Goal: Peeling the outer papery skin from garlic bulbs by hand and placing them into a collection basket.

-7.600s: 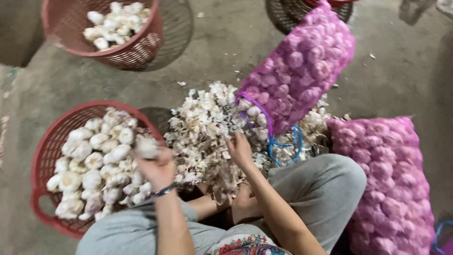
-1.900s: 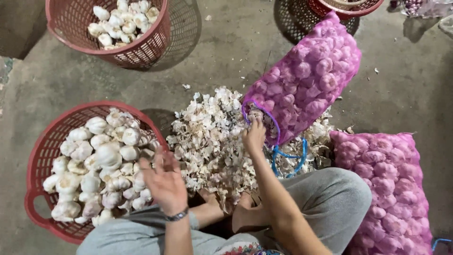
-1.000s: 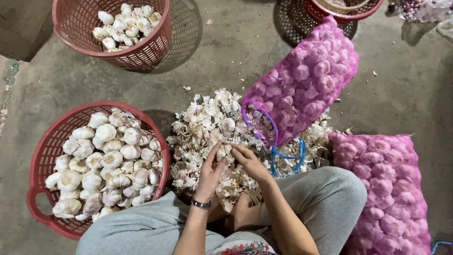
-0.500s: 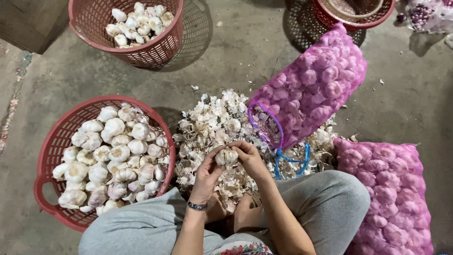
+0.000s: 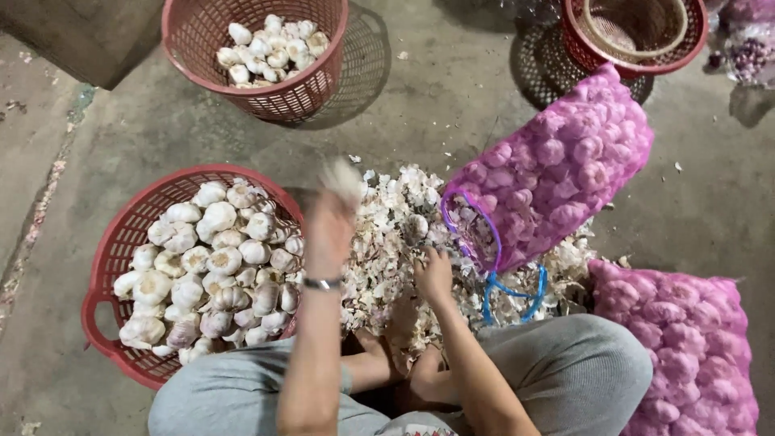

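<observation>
My left hand point(image 5: 327, 236) is raised over the pile's left edge, next to the near red basket point(image 5: 113, 266), with a blurred white garlic bulb point(image 5: 342, 173) at its fingertips. That basket is heaped with peeled white garlic bulbs point(image 5: 214, 270). My right hand point(image 5: 434, 274) rests knuckles-up on the pile of garlic and papery skins point(image 5: 387, 234), just below the open mouth of a pink mesh sack of garlic point(image 5: 557, 165). Its fingers dig into the skins, so what they hold is hidden.
A second red basket point(image 5: 250, 81) with a few bulbs stands at the far left. A third basket point(image 5: 638, 32) is far right. Another full pink sack point(image 5: 686, 347) lies by my right knee. A blue cord point(image 5: 513, 291) lies below the sack mouth. Concrete floor all around.
Both hands were together on one bulb over the pile. Now my left hand has lifted up and leftward with the bulb, while my right hand has dropped onto the pile by the sack mouth.
</observation>
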